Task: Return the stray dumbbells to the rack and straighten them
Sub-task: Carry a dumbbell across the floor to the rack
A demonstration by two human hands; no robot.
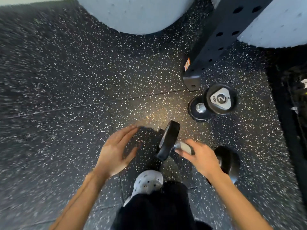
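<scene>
Black rubber flooring (66, 80), flecked white, lies under both my hands. My right hand (201, 158) grasps the knurled metal handle of a dumbbell (168, 141), with the fingers curled round the bar. One black head of that dumbbell projects just left of the right hand's fingers and is tilted. The other head sits to the right, behind the back of the same hand. Whether the dumbbell is clear of the floor I cannot tell.

My left hand (116, 151) holds nothing. Its fingers are straight and loosely together, its palm faces the right hand, and it is apart from the nearer head.

A second dumbbell (214, 102) stands on end on the floor ahead of the right hand, well apart from it. Its grey end cap, marked 2, faces up. Just beyond it is the foot of a black steel post (224, 39) with rows of holes.

Below and between the hands are a white perforated clog (147, 181) and a black trouser leg (157, 209). The floor far left of the left hand is blurred.
</scene>
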